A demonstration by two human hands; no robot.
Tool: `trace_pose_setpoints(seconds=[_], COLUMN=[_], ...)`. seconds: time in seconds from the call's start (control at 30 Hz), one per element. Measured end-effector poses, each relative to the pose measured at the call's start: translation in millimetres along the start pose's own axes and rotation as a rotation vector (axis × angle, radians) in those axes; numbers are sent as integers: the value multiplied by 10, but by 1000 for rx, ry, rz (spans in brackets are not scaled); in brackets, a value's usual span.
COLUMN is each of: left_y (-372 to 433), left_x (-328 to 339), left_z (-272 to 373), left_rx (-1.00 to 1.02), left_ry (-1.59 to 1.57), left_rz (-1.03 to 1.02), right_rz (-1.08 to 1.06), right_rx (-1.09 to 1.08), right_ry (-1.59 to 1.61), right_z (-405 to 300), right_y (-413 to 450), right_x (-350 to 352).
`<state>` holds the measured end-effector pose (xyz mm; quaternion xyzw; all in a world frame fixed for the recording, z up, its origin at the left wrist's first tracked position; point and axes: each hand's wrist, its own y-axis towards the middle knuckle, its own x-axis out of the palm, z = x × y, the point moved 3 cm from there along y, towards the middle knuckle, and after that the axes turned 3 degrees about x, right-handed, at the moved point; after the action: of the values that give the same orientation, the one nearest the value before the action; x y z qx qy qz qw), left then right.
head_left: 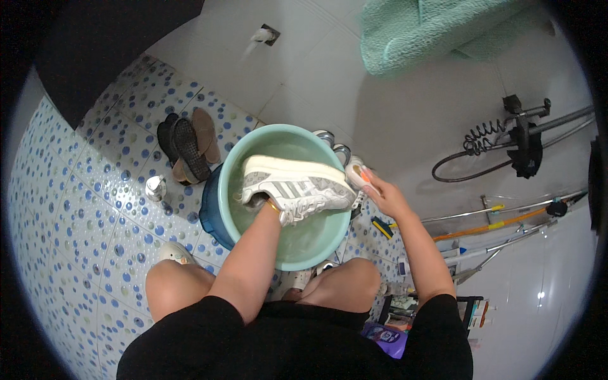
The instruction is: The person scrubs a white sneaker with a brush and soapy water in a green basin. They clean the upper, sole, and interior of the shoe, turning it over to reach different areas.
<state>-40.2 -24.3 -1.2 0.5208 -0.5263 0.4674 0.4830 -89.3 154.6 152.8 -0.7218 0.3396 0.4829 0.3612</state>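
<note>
A white and grey sneaker (299,187) with laces and a cream sole is held on its side over a light green basin (227,199). Cloudy water (304,247) lies in the basin. My left forearm reaches to the shoe's opening, with a gold-coloured band at the wrist (270,210); the hand is hidden inside the shoe. By the toe, my right hand (385,194) grips a small white brush (356,175) with an orange part. Its bristles are not clearly visible. The brush is at or very near the toe; contact is hard to tell.
Under the basin sits a blue tub (213,209). Several insoles (190,147) and a shiny bottle (156,188) stand or lie left on the dotted tile floor. Mop poles (489,228) lean at the right wall, below a shower hose (441,175). A green towel (427,38) hangs above.
</note>
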Motion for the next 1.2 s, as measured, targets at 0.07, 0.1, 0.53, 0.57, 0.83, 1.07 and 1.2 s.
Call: trace_pose_setpoints(seconds=[0.07, 0.1, 0.53, 0.57, 0.83, 1.07, 1.2], left_y=[28, 38, 96, 100, 148, 25, -109], left_x=[-34, -40, -172, -178, -107, -1, 263], left_z=[30, 47, 200, 203, 182, 227, 204], left_rx=[13, 17, 79, 82, 71, 125, 248], left_ry=[33, 45, 268, 280, 344, 707, 1434], left_rz=[14, 21, 110, 114, 110, 100, -42], right_rz=[-24, -65, -351, -382, -269, 104, 496], right_rx=[16, -25, -120, -93, -268, -75, 104], right_ry=[22, -18, -395, -428, -373, -225, 274], right_z=[-173, -271, -683, -653, -1670, -949, -77], right_y=[162, 258, 521, 514, 840, 368, -210], right_x=[119, 195, 3, -18, 1002, 565, 589])
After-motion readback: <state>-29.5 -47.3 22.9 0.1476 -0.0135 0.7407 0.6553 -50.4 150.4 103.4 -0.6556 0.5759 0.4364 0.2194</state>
